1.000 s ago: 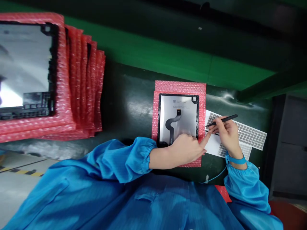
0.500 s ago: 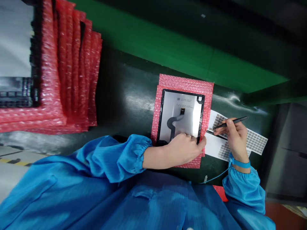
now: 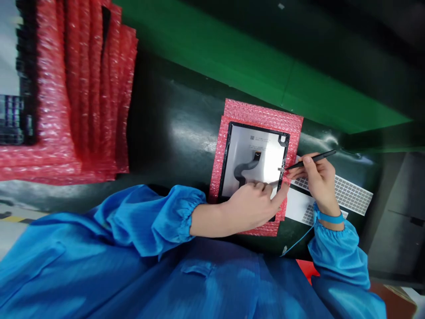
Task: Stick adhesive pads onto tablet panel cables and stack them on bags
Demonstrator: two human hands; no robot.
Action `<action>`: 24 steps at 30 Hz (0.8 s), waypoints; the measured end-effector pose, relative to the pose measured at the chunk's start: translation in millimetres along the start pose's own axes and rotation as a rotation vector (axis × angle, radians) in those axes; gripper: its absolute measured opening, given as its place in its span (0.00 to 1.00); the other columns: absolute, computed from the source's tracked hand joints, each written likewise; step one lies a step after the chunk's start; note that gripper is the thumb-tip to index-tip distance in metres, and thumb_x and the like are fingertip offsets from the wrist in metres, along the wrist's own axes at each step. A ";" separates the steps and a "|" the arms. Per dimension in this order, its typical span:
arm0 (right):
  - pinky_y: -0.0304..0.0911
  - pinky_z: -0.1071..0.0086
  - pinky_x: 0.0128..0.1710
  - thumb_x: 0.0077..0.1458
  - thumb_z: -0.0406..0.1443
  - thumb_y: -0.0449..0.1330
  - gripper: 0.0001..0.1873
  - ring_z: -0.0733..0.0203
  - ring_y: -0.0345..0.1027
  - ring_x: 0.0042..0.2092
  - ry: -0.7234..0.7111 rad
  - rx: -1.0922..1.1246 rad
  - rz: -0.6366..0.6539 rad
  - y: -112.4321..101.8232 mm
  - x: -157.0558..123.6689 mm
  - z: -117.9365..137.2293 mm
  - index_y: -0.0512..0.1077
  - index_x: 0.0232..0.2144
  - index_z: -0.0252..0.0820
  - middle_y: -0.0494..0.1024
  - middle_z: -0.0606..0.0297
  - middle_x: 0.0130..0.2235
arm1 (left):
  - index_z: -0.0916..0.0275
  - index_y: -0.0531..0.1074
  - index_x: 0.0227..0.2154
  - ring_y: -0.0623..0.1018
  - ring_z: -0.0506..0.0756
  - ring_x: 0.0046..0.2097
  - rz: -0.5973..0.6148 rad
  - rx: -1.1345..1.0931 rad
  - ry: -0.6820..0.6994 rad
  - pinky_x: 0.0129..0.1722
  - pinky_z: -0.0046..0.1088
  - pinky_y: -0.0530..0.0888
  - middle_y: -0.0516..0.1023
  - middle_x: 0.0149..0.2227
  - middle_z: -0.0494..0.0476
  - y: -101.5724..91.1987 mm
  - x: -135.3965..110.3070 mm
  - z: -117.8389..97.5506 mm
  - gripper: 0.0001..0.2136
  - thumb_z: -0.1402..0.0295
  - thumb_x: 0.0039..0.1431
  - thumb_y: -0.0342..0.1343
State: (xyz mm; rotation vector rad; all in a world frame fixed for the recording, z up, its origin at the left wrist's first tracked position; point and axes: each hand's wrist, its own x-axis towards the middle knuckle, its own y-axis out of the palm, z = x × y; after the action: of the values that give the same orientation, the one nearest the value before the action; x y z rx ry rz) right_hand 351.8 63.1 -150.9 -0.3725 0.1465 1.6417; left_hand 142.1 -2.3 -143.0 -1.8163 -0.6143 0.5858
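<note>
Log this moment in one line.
left hand: over device panel | right hand: holding black tool, tip at panel's right edge | beside panel: gridded sheets | far left: red bubble-wrap stack

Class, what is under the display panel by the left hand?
Red bubble wrap shows around the display panel, with the dark table beneath the wrap. Directly under the panel, everything is covered; the left hand also hides part of the panel's near end.
</note>
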 end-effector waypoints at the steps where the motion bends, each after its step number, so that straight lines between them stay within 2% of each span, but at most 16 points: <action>1: 0.79 0.65 0.25 0.55 0.62 0.70 0.27 0.55 0.81 0.24 0.005 0.007 0.013 1.1 2.5 -0.7 0.74 0.36 0.47 0.82 0.68 0.24 | 0.74 0.63 0.71 0.84 0.65 0.37 -0.006 0.008 -0.023 0.33 0.39 0.76 0.84 0.40 0.70 -1.2 -0.3 2.0 0.29 0.61 0.73 0.53; 6: 0.79 0.66 0.24 0.58 0.60 0.71 0.25 0.56 0.82 0.25 0.012 0.036 0.034 2.2 5.3 -2.6 0.74 0.37 0.46 0.83 0.68 0.25 | 0.77 0.66 0.68 0.85 0.68 0.41 -0.008 -0.014 -0.060 0.32 0.41 0.79 0.83 0.45 0.75 -7.2 0.9 9.2 0.28 0.60 0.76 0.49; 13: 0.81 0.65 0.25 0.61 0.57 0.70 0.21 0.56 0.82 0.25 0.005 0.029 0.040 3.5 1.9 -1.4 0.74 0.37 0.49 0.84 0.68 0.26 | 0.75 0.67 0.67 0.85 0.65 0.40 -0.005 0.020 -0.050 0.30 0.37 0.80 0.83 0.43 0.70 -10.9 0.0 11.1 0.25 0.61 0.77 0.50; 20: 0.82 0.63 0.25 0.62 0.56 0.70 0.20 0.55 0.81 0.24 0.007 0.031 0.032 3.7 2.1 -4.3 0.75 0.37 0.49 0.84 0.68 0.26 | 0.76 0.65 0.67 0.86 0.64 0.39 -0.004 0.022 -0.043 0.31 0.38 0.80 0.83 0.43 0.70 -9.3 -0.5 11.7 0.25 0.61 0.77 0.50; 24: 0.82 0.64 0.26 0.61 0.57 0.70 0.21 0.56 0.81 0.25 0.007 0.030 0.033 4.0 1.4 -3.8 0.75 0.37 0.49 0.84 0.68 0.26 | 0.79 0.61 0.70 0.86 0.64 0.40 0.014 0.019 -0.057 0.33 0.37 0.80 0.84 0.45 0.73 -10.7 1.0 12.4 0.29 0.60 0.78 0.49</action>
State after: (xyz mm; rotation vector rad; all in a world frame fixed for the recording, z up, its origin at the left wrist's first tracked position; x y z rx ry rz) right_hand 348.3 62.8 -155.4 -0.3552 0.1833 1.6688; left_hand 133.3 10.0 -136.7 -1.7921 -0.6328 0.6527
